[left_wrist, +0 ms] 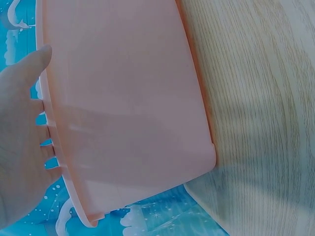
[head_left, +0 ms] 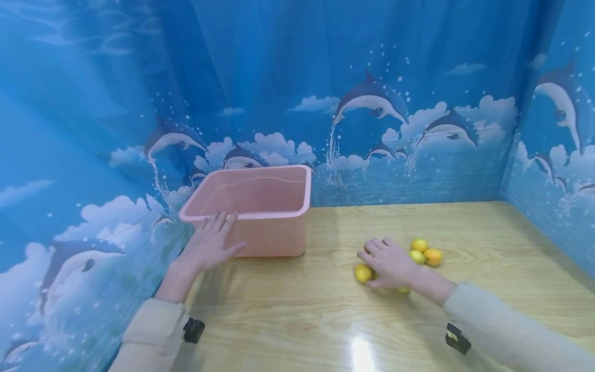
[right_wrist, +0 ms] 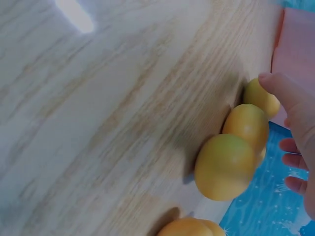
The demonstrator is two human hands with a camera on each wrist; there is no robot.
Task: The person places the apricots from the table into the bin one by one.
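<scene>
My left hand [head_left: 211, 245] lies over the near rim of a pink plastic tub [head_left: 260, 237], fingers straight and spread. In the left wrist view its thumb [left_wrist: 37, 64] overlaps the rim, and the fingers pass behind the edge, where their tips are hidden. On the wooden table, my right hand [head_left: 392, 263] hovers low over a row of small, lemon-like yellow fruits, fingers loosely bent. The fruit [right_wrist: 261, 98] nearest the tub shows right at the thumb tip in the right wrist view. Behind it sit another yellow fruit [right_wrist: 246, 125] and a greenish-yellow one [right_wrist: 225, 167].
Right of my right hand, a yellow fruit [head_left: 419, 245], a paler one [head_left: 417, 257] and an orange one [head_left: 433, 257] cluster together. A blue dolphin-print curtain [head_left: 418, 62] encloses the back and sides of the table [head_left: 297, 310]. The tub stands at the back left, against the curtain.
</scene>
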